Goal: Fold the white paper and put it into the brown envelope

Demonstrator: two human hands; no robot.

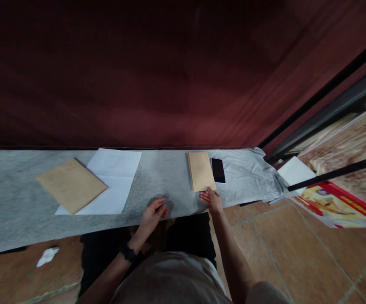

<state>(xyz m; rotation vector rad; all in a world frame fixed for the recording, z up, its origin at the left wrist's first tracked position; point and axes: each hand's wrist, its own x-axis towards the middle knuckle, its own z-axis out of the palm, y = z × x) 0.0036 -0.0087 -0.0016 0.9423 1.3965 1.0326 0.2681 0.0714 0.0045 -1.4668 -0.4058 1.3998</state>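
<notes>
Cloth [166, 169]; right hand [213, 201] at envelopes [201, 171]

The place is looking indoor, its exact kind unclear. Brown floor tiles [296, 240] are lying below a cloth-covered bench [168, 169].

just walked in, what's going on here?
A person's right hand touches the near edge of a brown envelope stack, a dark-screened phone beside it. The left hand, loosely curled, holds nothing visible near the front edge of the grey cloth. Further left, a larger envelope partly covers white paper.
</notes>
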